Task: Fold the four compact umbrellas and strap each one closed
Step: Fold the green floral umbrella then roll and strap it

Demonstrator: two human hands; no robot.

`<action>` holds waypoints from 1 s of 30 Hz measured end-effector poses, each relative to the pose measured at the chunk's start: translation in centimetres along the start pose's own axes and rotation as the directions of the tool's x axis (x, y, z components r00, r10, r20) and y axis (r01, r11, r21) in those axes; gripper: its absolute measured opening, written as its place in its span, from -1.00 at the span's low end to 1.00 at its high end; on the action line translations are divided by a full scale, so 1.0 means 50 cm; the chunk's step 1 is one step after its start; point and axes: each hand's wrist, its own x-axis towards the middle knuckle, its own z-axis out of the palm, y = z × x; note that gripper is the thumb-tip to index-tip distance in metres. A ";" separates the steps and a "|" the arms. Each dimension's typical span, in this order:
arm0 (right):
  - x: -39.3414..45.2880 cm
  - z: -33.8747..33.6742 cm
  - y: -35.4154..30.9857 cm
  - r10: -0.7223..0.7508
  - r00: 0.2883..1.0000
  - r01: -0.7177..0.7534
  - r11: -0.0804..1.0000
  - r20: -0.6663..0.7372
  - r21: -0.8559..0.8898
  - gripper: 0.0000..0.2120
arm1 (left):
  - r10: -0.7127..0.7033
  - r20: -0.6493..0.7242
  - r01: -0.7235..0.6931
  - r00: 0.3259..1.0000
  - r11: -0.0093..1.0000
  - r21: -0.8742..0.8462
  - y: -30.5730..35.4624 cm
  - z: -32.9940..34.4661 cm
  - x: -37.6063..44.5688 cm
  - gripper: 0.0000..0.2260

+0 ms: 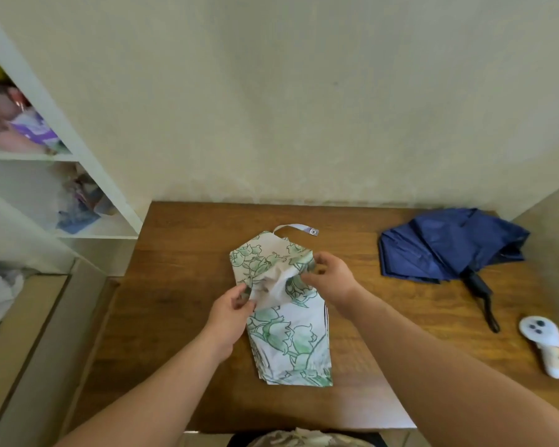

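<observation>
Shelves crammed with blurry clutter; both hands, left and right, pinching soft floral umbrella cloth on wooden table.

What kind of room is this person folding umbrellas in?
Probably a room in a home: a wooden table pushed against a plain wall, with white shelves of cluttered household items beside it.

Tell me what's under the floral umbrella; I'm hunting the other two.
Only the wooden table shows around the floral umbrella. Both hands pinch its canopy; anything beneath is covered.
</observation>
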 end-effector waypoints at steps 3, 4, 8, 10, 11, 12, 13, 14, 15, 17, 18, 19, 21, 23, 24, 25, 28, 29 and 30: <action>0.007 -0.003 0.001 0.010 1.000 -0.007 0.990 -0.015 0.142 -0.91 | -0.026 0.048 0.027 0.999 0.999 -0.019 0.012 -0.007 -0.001 -0.23; 0.006 -0.006 0.000 -0.005 1.000 0.005 0.987 -0.002 0.160 -0.90 | -0.037 0.082 0.042 0.996 0.997 -0.057 0.015 -0.010 0.000 -0.14; 0.002 -0.019 0.011 -0.051 0.998 0.047 0.994 0.030 0.098 -0.81 | 0.002 0.099 0.012 0.995 0.989 -0.146 0.035 -0.008 0.012 -0.20; -0.006 -0.019 0.011 -0.050 0.997 0.046 0.996 0.058 0.075 -0.76 | 0.036 0.012 -0.034 0.999 0.990 -0.136 0.051 -0.005 0.015 -0.37; -0.008 -0.019 0.013 -0.050 0.997 0.047 0.997 0.059 0.059 -0.75 | 0.061 -0.036 -0.065 0.997 0.992 -0.111 0.057 -0.003 0.018 -0.47; -0.008 -0.017 0.015 -0.048 0.998 0.047 0.998 0.043 0.042 -0.75 | 0.086 -0.077 -0.092 0.993 0.992 -0.085 0.060 0.000 0.022 -0.57; -0.008 -0.016 0.016 -0.046 0.999 0.045 0.998 0.014 0.035 -0.77 | 0.108 -0.104 -0.114 0.989 0.992 -0.059 0.063 0.002 0.024 -0.63; -0.006 -0.017 0.018 -0.044 0.999 0.045 0.998 -0.022 0.034 -0.79 | 0.130 -0.121 -0.134 0.984 0.991 -0.028 0.063 0.004 0.027 -0.66; -0.005 -0.020 0.020 -0.040 0.998 0.042 0.999 -0.057 0.034 -0.80 | 0.148 -0.135 -0.149 0.980 0.989 0.001 0.063 0.004 0.030 -0.67; -0.007 -0.027 0.022 -0.043 0.994 0.045 0.999 -0.099 0.022 -0.80 | 0.157 -0.149 -0.153 0.976 0.987 0.040 0.066 0.003 0.034 -0.60; -0.008 -0.031 0.025 -0.053 0.992 0.054 0.999 -0.111 0.007 -0.80 | 0.148 -0.148 -0.144 0.978 0.989 0.036 0.070 0.001 0.034 -0.54; -0.012 -0.034 0.027 -0.062 0.991 0.061 0.998 -0.122 -0.010 -0.80 | 0.129 -0.140 -0.130 0.982 0.991 0.001 0.072 0.000 0.036 -0.47; -0.016 -0.035 0.033 -0.060 0.989 0.056 0.998 -0.136 -0.031 -0.82 | 0.062 -0.089 -0.073 0.994 0.990 -0.118 0.078 -0.001 0.037 -0.28; -0.014 -0.034 0.043 -0.046 0.989 0.042 0.999 -0.138 -0.031 -0.83 | 0.011 -0.030 -0.017 0.999 0.980 -0.200 0.082 0.001 0.037 -0.14; -0.014 -0.032 0.046 -0.046 0.989 0.043 0.999 -0.138 -0.021 -0.83 | -0.002 -0.014 -0.001 1.000 0.975 -0.222 0.083 0.002 0.038 -0.13; -0.016 -0.030 0.046 -0.043 0.990 0.042 0.999 -0.137 -0.008 -0.82 | -0.002 -0.005 0.001 1.000 0.973 -0.229 0.083 0.004 0.036 -0.15; -0.016 -0.029 0.048 -0.038 0.993 0.039 0.999 -0.111 0.000 -0.82 | 0.101 -0.047 -0.105 0.994 0.991 -0.087 0.081 0.011 0.031 -0.52; -0.016 -0.029 0.050 -0.044 0.994 0.042 0.999 -0.103 -0.023 -0.83 | 0.150 -0.075 -0.152 0.986 0.988 -0.019 0.078 0.012 0.034 -0.62; -0.016 -0.028 0.054 -0.053 0.994 0.047 0.997 -0.099 -0.065 -0.84 | 0.189 -0.097 -0.187 0.977 0.982 0.036 0.077 0.012 0.037 -0.67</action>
